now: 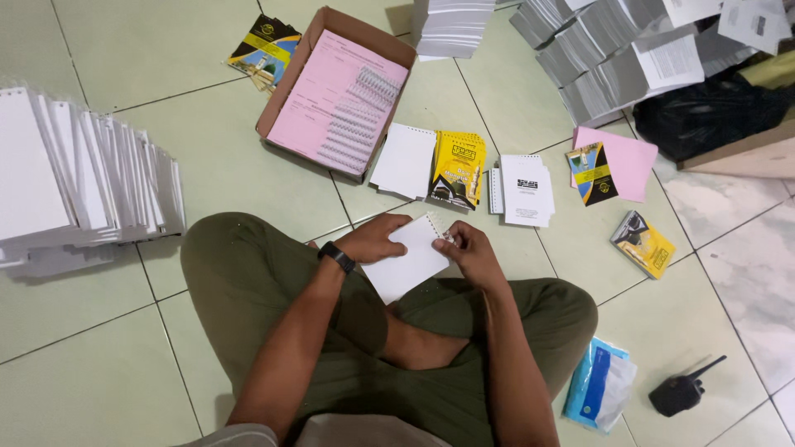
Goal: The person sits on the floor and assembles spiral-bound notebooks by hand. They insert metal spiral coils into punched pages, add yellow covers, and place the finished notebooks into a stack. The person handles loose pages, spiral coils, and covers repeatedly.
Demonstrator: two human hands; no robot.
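Observation:
I sit cross-legged on a tiled floor. My left hand (373,240), with a black watch on the wrist, holds the left side of a small white punched booklet (407,263) over my lap. My right hand (470,248) pinches the booklet's top right edge, where a wire spiral binding (439,229) runs through the holes. A cardboard box (291,83) just ahead holds pink sheets and several wire spirals (358,120).
White punched pads (406,159), a yellow-covered booklet (457,168) and a printed booklet (527,189) lie in front. A fanned row of white stacks (83,182) is at left; paper piles (604,58) at top right. A walkie-talkie (681,391) and a tissue pack (598,385) lie at right.

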